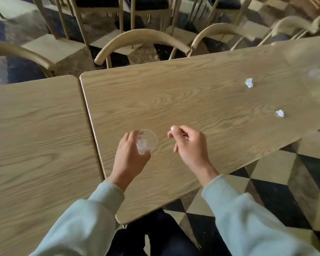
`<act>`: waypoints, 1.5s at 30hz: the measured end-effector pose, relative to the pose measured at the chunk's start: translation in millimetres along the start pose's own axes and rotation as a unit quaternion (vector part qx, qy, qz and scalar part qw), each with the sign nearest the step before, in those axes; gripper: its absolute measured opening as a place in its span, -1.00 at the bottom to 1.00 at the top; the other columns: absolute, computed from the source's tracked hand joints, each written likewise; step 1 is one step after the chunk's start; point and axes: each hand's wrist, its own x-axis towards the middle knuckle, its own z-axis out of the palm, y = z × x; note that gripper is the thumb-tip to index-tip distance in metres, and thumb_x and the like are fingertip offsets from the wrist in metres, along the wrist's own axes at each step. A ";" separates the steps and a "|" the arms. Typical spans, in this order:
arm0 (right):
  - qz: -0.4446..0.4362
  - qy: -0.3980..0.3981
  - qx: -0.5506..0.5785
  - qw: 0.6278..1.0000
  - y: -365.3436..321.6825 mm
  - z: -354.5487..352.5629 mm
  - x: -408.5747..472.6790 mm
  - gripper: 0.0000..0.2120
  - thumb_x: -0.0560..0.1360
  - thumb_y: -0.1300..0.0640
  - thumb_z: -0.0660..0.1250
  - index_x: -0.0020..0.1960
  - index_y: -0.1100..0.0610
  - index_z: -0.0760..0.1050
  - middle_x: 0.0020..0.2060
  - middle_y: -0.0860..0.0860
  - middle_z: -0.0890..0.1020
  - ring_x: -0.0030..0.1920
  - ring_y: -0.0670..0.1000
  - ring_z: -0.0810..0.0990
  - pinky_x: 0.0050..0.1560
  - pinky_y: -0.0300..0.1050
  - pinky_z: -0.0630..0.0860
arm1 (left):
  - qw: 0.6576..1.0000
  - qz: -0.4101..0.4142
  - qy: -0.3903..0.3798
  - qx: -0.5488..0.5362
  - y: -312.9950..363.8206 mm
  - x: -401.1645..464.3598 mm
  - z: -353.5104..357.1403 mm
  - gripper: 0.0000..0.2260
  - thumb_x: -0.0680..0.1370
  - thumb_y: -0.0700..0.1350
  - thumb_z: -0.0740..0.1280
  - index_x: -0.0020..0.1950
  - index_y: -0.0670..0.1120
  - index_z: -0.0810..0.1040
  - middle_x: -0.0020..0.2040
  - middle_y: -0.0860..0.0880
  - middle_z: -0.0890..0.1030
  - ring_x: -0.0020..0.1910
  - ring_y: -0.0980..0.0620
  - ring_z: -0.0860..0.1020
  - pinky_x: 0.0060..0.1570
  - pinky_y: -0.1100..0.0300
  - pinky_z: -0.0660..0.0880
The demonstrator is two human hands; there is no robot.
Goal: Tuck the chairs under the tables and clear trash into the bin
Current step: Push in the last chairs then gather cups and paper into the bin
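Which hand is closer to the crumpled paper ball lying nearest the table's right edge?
Right. The right hand hovers over the table, left of the paper ball. The left hand grips a clear plastic cup, farther left still.
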 end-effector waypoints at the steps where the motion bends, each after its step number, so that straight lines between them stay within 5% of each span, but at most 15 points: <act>1: 0.025 0.029 0.000 0.999 5.9 -13.0 -6.9 -0.67 0.66 0.04 0.35 -0.27 0.03 0.62 -0.34 -0.03 0.72 -0.50 -0.04 0.57 -0.39 -0.18 0.46 | 1.000 0.005 -0.014 -0.003 4.6 -2.4 4.1 -0.46 0.38 -0.21 0.54 0.34 -0.07 0.52 0.15 0.06 0.53 0.19 -0.09 0.55 0.15 0.16 0.36; 6: 0.109 0.107 -0.018 0.988 29.2 -74.6 -28.3 -0.62 0.64 0.04 0.33 -0.34 0.07 0.58 -0.50 -0.14 0.59 -0.49 -0.10 0.47 -0.44 -0.21 0.38 | 0.998 0.036 -0.053 -0.009 40.3 4.2 25.6 -0.48 0.39 -0.21 0.51 0.34 -0.09 0.51 0.21 -0.06 0.57 0.20 -0.13 0.54 0.13 0.15 0.38; 10: 0.139 0.149 -0.021 0.979 53.2 -110.2 -33.5 -0.70 0.60 0.05 0.35 -0.28 0.12 0.60 -0.43 0.03 0.65 -0.50 -0.09 0.50 -0.45 -0.26 0.40 | 0.992 0.077 -0.097 -0.005 70.5 4.1 44.9 -0.48 0.40 -0.20 0.51 0.35 -0.11 0.50 0.23 -0.10 0.57 0.20 -0.14 0.54 0.17 0.07 0.45; 19: 0.157 0.168 0.012 0.973 87.3 -144.9 -4.7 -0.79 0.56 0.03 0.38 -0.21 0.09 0.62 -0.49 -0.11 0.63 -0.46 -0.15 0.56 -0.45 -0.28 0.42 | 0.985 0.115 -0.124 0.026 111.1 19.4 79.1 -0.48 0.41 -0.20 0.52 0.36 -0.12 0.50 0.24 -0.10 0.57 0.21 -0.13 0.53 0.16 0.09 0.44; 33: 0.203 0.162 0.003 0.966 232.9 -335.9 160.4 -0.77 0.53 0.13 0.39 -0.30 0.05 0.54 -0.40 -0.09 0.61 -0.39 -0.12 0.51 -0.39 -0.31 0.37 | 0.984 0.094 -0.130 0.074 271.2 117.3 304.8 -0.50 0.43 -0.20 0.50 0.36 -0.09 0.51 0.21 -0.08 0.59 0.19 -0.12 0.56 0.14 0.15 0.40; 36: 0.215 0.162 -0.040 0.962 261.5 -373.8 198.1 -0.92 0.53 0.16 0.36 -0.11 0.09 0.62 -0.17 -0.03 0.69 -0.24 -0.11 0.56 -0.26 -0.42 0.35 | 0.982 0.092 -0.143 0.081 297.7 134.2 348.3 -0.49 0.42 -0.19 0.51 0.36 -0.09 0.51 0.22 -0.09 0.59 0.19 -0.13 0.55 0.13 0.17 0.38; 38: 0.210 0.149 -0.073 0.964 280.7 -391.2 221.8 -0.78 0.52 0.23 0.33 0.13 0.18 0.64 0.12 0.11 0.68 -0.02 -0.03 0.57 -0.13 -0.52 0.31 | 0.982 0.082 -0.149 0.085 309.8 142.3 372.3 -0.49 0.42 -0.20 0.50 0.36 -0.08 0.50 0.22 -0.09 0.58 0.20 -0.12 0.55 0.12 0.17 0.37; 42: 0.187 0.124 -0.149 0.963 314.4 -406.1 252.9 -0.62 0.54 0.27 0.34 0.36 0.23 0.55 0.20 0.30 0.59 0.20 0.13 0.43 0.18 -0.22 0.27 | 0.980 0.066 -0.156 0.100 317.8 154.4 400.8 -0.48 0.42 -0.20 0.50 0.37 -0.07 0.50 0.24 -0.08 0.58 0.22 -0.10 0.53 0.12 0.17 0.35; 45: 0.177 0.113 -0.180 0.961 328.2 -409.4 268.3 -0.73 0.56 0.27 0.33 0.23 0.31 0.60 0.07 0.31 0.68 0.21 0.31 0.53 0.24 0.04 0.39 | 0.980 0.066 -0.152 0.105 314.9 164.4 405.4 -0.47 0.42 -0.19 0.51 0.37 -0.07 0.49 0.25 -0.06 0.58 0.23 -0.09 0.52 0.15 0.16 0.36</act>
